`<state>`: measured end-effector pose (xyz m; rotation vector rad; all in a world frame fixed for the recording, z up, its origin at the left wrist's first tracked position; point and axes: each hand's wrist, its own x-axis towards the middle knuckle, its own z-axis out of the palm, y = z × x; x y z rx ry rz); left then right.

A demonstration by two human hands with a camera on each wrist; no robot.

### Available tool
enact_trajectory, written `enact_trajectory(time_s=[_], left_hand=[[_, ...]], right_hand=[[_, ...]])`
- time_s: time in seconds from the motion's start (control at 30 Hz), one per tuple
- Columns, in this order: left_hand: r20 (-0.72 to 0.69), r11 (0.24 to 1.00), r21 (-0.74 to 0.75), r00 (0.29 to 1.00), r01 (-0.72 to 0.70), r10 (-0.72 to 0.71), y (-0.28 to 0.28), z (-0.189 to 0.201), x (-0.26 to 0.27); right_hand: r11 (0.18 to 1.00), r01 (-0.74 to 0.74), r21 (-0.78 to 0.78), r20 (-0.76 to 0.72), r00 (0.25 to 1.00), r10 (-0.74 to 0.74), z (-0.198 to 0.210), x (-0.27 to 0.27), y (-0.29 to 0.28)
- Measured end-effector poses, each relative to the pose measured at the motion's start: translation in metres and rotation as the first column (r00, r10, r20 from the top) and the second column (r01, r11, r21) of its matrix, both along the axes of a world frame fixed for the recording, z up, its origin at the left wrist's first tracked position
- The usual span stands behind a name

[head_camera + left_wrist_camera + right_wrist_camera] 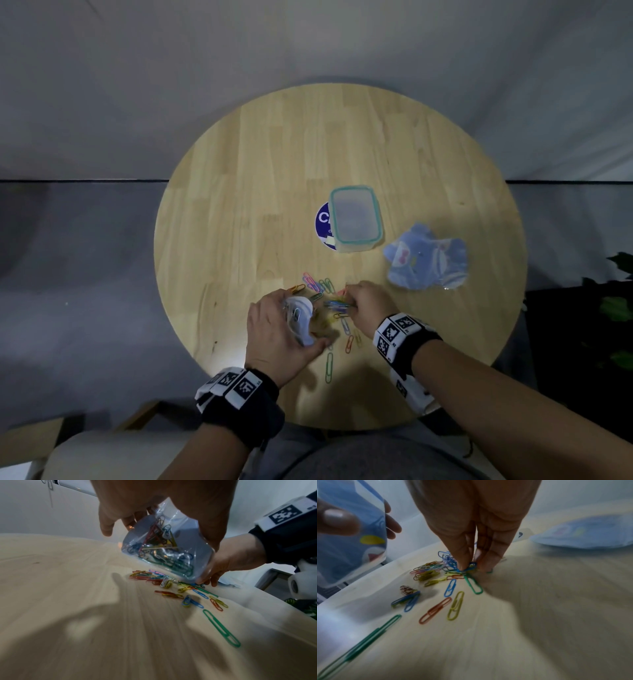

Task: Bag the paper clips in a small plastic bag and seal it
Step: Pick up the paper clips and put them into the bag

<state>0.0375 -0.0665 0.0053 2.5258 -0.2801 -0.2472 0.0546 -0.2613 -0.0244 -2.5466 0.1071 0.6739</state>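
Note:
My left hand (274, 332) grips a small clear plastic bag (164, 547) just above the table; several coloured paper clips lie inside it. The bag (351, 531) shows a blue print in the right wrist view. Loose paper clips (325, 291) are scattered on the round wooden table (342, 144) between my hands. My right hand (363, 303) reaches down into the pile, and its fingertips (462, 566) pinch a bunch of blue clips (453, 562). A long green clip (221, 628) lies nearest to me.
A clear lidded box with a teal rim (356, 219) stands at mid-table, partly over a round blue sticker (323, 222). A stack of blue printed bags (424, 258) lies to the right. Dark leaves (616, 301) show past the table's right edge.

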Motion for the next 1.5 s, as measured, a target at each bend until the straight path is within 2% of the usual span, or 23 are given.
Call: enact_trajectory(time_s=[0.2,0.33,0.4,0.47,0.53,0.6,0.67,0.8,0.9,1.07,1.23,1.4,1.5], left_hand=[[-0.051,0.991,0.131,0.999,0.018,-0.012,-0.004,-0.021,0.004],[-0.063,0.978,0.206,0.998,0.013,0.000,-0.009,-0.026,0.006],[-0.008,0.985,0.169,1.000,-0.023,0.024,-0.016,-0.023,0.004],[0.066,0.990,0.130,0.997,-0.047,0.039,-0.027,-0.018,0.004],[0.114,0.993,0.111,0.993,-0.028,0.015,-0.038,-0.012,0.005],[0.135,0.996,0.084,0.991,-0.003,-0.008,-0.047,-0.007,0.008],[0.147,0.997,0.071,0.989,0.005,-0.015,-0.055,-0.002,0.012],[0.178,0.998,0.055,0.984,-0.034,0.023,-0.064,0.004,0.017],[0.169,0.995,0.069,0.984,-0.070,0.057,-0.072,0.008,0.019],[0.107,0.988,0.076,0.986,-0.136,0.128,-0.081,0.014,0.027],[0.113,0.982,0.120,0.985,-0.146,0.133,-0.081,0.014,0.034],[0.140,0.985,0.109,0.983,-0.132,0.116,-0.081,0.014,0.035],[0.155,0.990,0.094,0.984,-0.107,0.092,-0.081,0.016,0.033]], right_hand=[[0.986,0.127,0.106,-0.041,0.992,-0.123,0.009,-0.003,-0.007],[0.965,0.187,0.187,0.028,0.980,-0.195,0.039,-0.001,-0.018],[0.934,0.256,0.251,0.020,0.963,-0.269,0.061,0.002,-0.025],[0.864,0.365,0.346,-0.087,0.930,-0.358,0.082,0.007,-0.029],[0.817,0.434,0.380,-0.243,0.899,-0.364,0.099,0.015,-0.031],[0.842,0.419,0.341,-0.342,0.889,-0.304,0.113,0.024,-0.031],[0.882,0.378,0.281,-0.370,0.891,-0.264,0.121,0.032,-0.032],[0.887,0.410,0.214,-0.334,0.884,-0.328,0.120,0.046,-0.035],[0.881,0.433,0.190,-0.207,0.895,-0.395,0.112,0.050,-0.029],[0.904,0.389,0.178,-0.010,0.919,-0.393,0.104,0.043,-0.013],[0.896,0.382,0.225,0.008,0.919,-0.394,0.112,0.035,-0.012],[0.806,0.505,0.308,-0.194,0.863,-0.466,0.109,0.031,-0.019],[0.775,0.552,0.306,-0.347,0.823,-0.449,0.112,0.030,-0.027]])
